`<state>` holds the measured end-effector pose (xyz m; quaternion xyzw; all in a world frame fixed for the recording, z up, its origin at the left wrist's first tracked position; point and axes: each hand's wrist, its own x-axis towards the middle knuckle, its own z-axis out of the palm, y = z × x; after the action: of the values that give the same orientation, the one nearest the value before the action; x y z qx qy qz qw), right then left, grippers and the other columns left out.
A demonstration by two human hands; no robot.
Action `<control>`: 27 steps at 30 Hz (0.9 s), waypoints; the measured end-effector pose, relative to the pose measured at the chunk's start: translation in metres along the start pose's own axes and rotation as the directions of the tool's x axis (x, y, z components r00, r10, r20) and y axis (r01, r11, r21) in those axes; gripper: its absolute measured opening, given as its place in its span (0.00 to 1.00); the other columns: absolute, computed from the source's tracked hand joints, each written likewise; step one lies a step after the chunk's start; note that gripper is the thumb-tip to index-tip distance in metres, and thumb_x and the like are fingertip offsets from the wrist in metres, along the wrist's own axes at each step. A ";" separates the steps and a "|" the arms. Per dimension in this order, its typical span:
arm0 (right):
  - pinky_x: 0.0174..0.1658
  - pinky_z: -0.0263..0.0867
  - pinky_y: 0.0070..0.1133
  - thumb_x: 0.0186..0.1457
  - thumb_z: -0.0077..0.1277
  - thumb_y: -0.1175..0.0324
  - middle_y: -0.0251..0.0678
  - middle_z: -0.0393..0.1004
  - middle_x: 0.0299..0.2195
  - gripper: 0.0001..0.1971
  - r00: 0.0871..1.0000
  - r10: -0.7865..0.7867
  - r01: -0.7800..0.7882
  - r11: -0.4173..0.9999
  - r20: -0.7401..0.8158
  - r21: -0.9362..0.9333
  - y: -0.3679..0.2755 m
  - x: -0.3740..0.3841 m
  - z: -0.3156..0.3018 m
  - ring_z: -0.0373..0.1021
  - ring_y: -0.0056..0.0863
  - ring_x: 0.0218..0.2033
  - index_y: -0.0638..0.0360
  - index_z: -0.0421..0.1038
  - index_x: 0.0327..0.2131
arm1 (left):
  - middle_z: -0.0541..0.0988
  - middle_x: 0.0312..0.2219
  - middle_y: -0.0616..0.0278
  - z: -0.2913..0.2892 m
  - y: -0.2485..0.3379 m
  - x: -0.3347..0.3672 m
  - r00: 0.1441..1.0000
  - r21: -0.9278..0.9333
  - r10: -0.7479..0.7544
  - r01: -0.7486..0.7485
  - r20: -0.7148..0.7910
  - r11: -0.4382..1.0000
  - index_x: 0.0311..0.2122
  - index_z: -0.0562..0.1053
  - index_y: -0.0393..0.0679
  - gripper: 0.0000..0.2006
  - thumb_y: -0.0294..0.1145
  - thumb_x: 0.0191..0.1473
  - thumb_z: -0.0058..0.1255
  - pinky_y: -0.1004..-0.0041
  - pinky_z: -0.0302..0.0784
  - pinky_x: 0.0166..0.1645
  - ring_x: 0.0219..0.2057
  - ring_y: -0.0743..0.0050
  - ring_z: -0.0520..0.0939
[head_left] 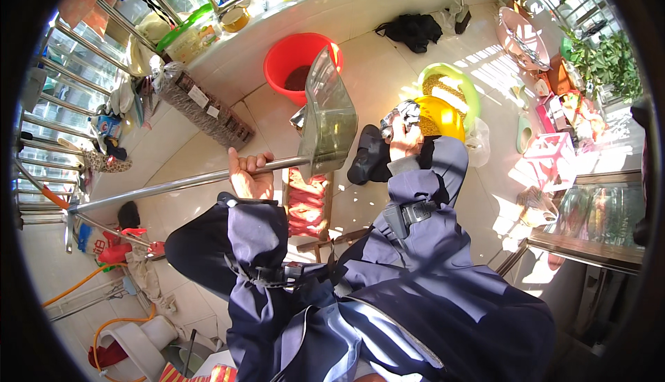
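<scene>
My left hand [251, 175] is closed around the metal pole of a long-handled shovel [331, 120]. Its broad, shiny blade with raised sides is held up in front of me, and its crossbar end reaches out at the left. My right hand [407, 139] grips a crumpled black-and-white patterned cloth or bag [402, 117]; which of the two I cannot tell. Right beside it stands a yellow bowl [450, 120] with small tan grains in it. Behind that, a light green basin [472, 81] holds similar grains. The blade partly covers a red bucket [277, 63] with something dark inside.
A tall bag of dark material [201, 105] leans by the left ledge. Between my knees is a low stool with a red seat [307, 205]. A black bag [412, 31] lies by the far wall. At right are a pink crate [549, 160] and a glass-topped table [599, 216].
</scene>
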<state>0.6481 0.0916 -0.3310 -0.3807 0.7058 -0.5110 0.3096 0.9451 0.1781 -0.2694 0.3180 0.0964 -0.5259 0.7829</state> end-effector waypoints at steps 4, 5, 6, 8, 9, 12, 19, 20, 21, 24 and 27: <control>0.20 0.65 0.21 0.53 0.50 0.62 0.36 0.73 0.22 0.12 1.000 0.003 -0.004 0.998 -0.007 -0.057 0.021 -0.003 0.011 0.69 0.24 0.18 0.63 0.70 0.30 | 0.50 0.12 0.69 0.002 0.002 0.009 1.000 -0.076 0.016 -0.016 -0.005 0.997 0.14 0.52 0.49 0.27 0.47 0.58 0.48 0.61 0.69 0.37 0.18 0.71 0.57; 0.20 0.65 0.21 0.53 0.50 0.62 0.35 0.73 0.22 0.12 0.996 -0.092 0.093 0.990 0.016 -0.107 0.023 -0.004 0.011 0.68 0.24 0.17 0.63 0.70 0.30 | 0.51 0.12 0.69 0.002 0.002 0.011 0.999 -0.071 0.039 -0.040 -0.014 0.997 0.15 0.53 0.49 0.26 0.48 0.58 0.48 0.61 0.69 0.37 0.18 0.70 0.57; 0.20 0.64 0.22 0.53 0.50 0.63 0.35 0.72 0.22 0.11 0.999 -0.031 0.035 0.980 0.022 -0.198 0.025 -0.007 0.014 0.68 0.24 0.17 0.63 0.70 0.31 | 0.51 0.12 0.68 0.003 0.001 0.012 0.999 -0.076 0.046 -0.047 -0.019 0.996 0.15 0.53 0.49 0.26 0.48 0.58 0.48 0.61 0.69 0.37 0.19 0.70 0.58; 0.22 0.65 0.23 0.52 0.52 0.63 0.36 0.73 0.24 0.12 0.998 -0.015 0.018 0.999 0.062 -0.044 0.023 -0.013 0.018 0.67 0.26 0.18 0.62 0.71 0.35 | 0.52 0.12 0.68 0.005 0.001 0.015 0.996 -0.074 0.080 -0.084 -0.049 0.994 0.15 0.53 0.49 0.26 0.48 0.58 0.48 0.60 0.69 0.37 0.19 0.69 0.59; 0.22 0.65 0.23 0.52 0.53 0.63 0.36 0.73 0.24 0.12 0.995 -0.051 0.045 0.997 0.082 0.069 0.022 -0.017 0.019 0.67 0.25 0.17 0.62 0.71 0.36 | 0.54 0.13 0.67 0.005 0.001 0.017 0.993 -0.070 0.096 -0.101 -0.071 0.992 0.16 0.53 0.49 0.26 0.50 0.58 0.45 0.60 0.70 0.37 0.19 0.69 0.60; 0.24 0.66 0.23 0.51 0.55 0.64 0.34 0.73 0.25 0.14 0.992 -0.016 0.002 0.993 0.125 0.118 0.016 -0.026 0.021 0.68 0.23 0.22 0.60 0.71 0.39 | 0.55 0.13 0.67 0.008 0.003 0.021 0.989 -0.102 0.119 -0.128 -0.090 0.987 0.16 0.53 0.48 0.26 0.52 0.59 0.43 0.60 0.71 0.38 0.19 0.68 0.61; 0.27 0.61 0.19 0.54 0.50 0.70 0.30 0.72 0.24 0.04 0.961 0.008 -0.098 0.946 0.278 0.310 0.020 -0.039 0.037 0.65 0.20 0.22 0.58 0.69 0.34 | 0.58 0.13 0.66 0.004 0.004 0.033 0.968 -0.113 0.220 -0.234 -0.123 0.966 0.17 0.53 0.48 0.27 0.59 0.59 0.34 0.59 0.72 0.39 0.20 0.67 0.64; 0.21 0.58 0.17 0.56 0.48 0.71 0.27 0.69 0.21 0.02 0.958 0.000 -0.098 0.940 0.288 0.327 0.022 -0.040 0.039 0.62 0.16 0.18 0.57 0.67 0.31 | 0.58 0.13 0.66 0.003 0.004 0.035 0.968 -0.130 0.213 -0.230 -0.131 0.964 0.18 0.54 0.48 0.27 0.60 0.58 0.34 0.59 0.73 0.40 0.21 0.66 0.64; 0.21 0.56 0.17 0.57 0.46 0.72 0.26 0.68 0.20 0.03 0.959 -0.030 -0.053 0.958 0.282 0.283 0.024 -0.041 0.041 0.60 0.15 0.17 0.56 0.64 0.29 | 0.58 0.13 0.66 0.002 0.004 0.037 0.969 -0.142 0.215 -0.232 -0.126 0.962 0.18 0.54 0.48 0.28 0.61 0.58 0.33 0.59 0.73 0.40 0.21 0.66 0.65; 0.20 0.58 0.17 0.56 0.47 0.70 0.27 0.69 0.21 0.03 0.966 -0.060 -0.001 0.971 0.251 0.238 0.029 -0.041 0.045 0.63 0.17 0.18 0.57 0.66 0.31 | 0.59 0.13 0.66 0.000 0.006 0.041 0.966 -0.164 0.233 -0.249 -0.111 0.955 0.18 0.54 0.47 0.28 0.63 0.57 0.32 0.59 0.73 0.41 0.21 0.65 0.66; 0.21 0.67 0.22 0.53 0.50 0.69 0.32 0.74 0.25 0.08 0.894 0.275 -0.378 0.887 0.354 0.266 0.035 -0.039 0.050 0.71 0.25 0.21 0.60 0.70 0.37 | 0.60 0.13 0.65 0.001 0.008 0.042 0.964 -0.202 0.243 -0.260 -0.106 0.944 0.17 0.54 0.47 0.29 0.64 0.56 0.31 0.58 0.73 0.42 0.22 0.64 0.67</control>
<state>0.7019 0.1070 -0.3773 -0.2724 0.6087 -0.4954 0.5566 0.9702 0.1473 -0.2854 0.2621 0.1421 -0.3954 0.8688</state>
